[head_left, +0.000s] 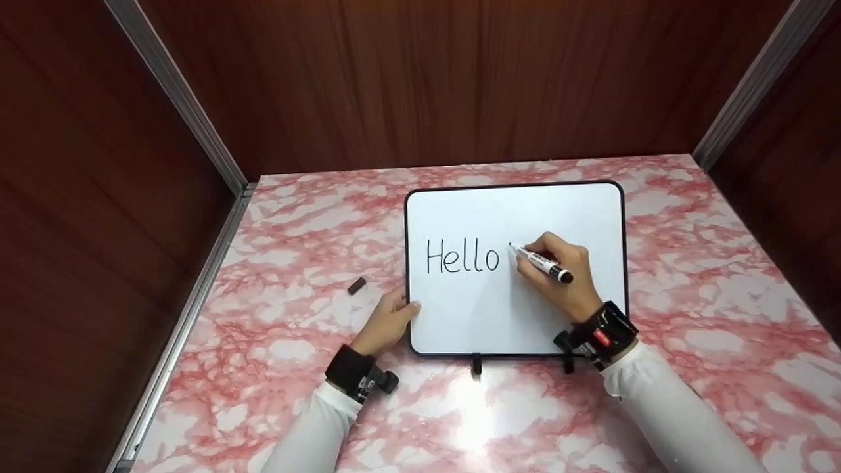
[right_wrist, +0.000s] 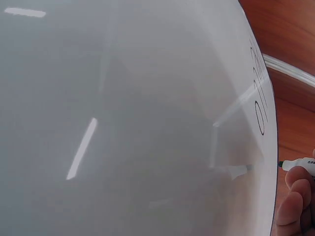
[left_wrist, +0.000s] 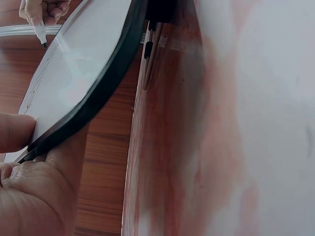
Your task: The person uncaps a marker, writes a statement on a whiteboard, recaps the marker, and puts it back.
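Observation:
A whiteboard (head_left: 460, 315) with a black frame stands tilted on the table, with "Hello" handwritten in black on its left half. My left hand (head_left: 387, 320) grips the board's left edge, thumb on the front face and fingers behind, as the left wrist view also shows. Between the thumb and fingers of my right hand (head_left: 565, 276) is a white marker (head_left: 542, 263) with a black end. Its tip is just right of the "o"; whether it touches the surface I cannot tell. In the right wrist view the marker (right_wrist: 298, 164) shows beside the board's edge.
A small dark block (head_left: 357, 285), perhaps a marker cap, lies on the table left of the board. Black stand feet (head_left: 477, 365) stick out below the board. The pink marbled table (head_left: 295, 368) is enclosed by dark wood panels (head_left: 420, 85) at the back and sides.

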Tool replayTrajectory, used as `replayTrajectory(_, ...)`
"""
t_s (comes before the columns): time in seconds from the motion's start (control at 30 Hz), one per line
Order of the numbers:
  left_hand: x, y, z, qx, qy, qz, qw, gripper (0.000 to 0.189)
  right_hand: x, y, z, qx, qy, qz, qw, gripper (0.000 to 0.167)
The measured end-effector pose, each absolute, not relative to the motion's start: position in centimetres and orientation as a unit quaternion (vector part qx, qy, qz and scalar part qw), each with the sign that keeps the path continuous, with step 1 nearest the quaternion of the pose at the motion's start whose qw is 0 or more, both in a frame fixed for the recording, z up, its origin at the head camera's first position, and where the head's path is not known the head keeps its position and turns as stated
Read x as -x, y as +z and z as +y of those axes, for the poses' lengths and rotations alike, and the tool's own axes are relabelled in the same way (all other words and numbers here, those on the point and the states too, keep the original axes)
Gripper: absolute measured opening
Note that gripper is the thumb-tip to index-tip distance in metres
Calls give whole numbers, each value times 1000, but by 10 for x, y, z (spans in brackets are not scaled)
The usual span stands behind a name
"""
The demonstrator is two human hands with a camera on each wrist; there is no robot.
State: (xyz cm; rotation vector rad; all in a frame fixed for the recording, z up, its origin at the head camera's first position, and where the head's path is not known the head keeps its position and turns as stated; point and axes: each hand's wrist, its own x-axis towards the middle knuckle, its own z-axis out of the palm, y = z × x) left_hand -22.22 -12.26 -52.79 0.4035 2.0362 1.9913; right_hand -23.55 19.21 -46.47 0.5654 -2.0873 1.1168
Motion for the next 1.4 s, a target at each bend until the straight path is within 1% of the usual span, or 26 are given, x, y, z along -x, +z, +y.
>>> replayTrajectory(0.47, 222, -526, -122, -135, 687, 701, 135, 45, 230, -467, 211, -211, 422, -812, 343, 13)
replayTrajectory(0.77, 222, -525, -122, -124, 685, 704, 139, 45, 229, -471, 209, -218, 416, -816, 336, 16)
replayTrajectory(1.03, 222, -529, -124, -146, 674, 711, 136, 49, 231, -475, 208, -222, 396, -822, 345, 14)
replayTrajectory(1.4, 222, -528, -123, -133, 673, 716, 130, 46, 227, -475, 206, -229, 391, -828, 331, 14)
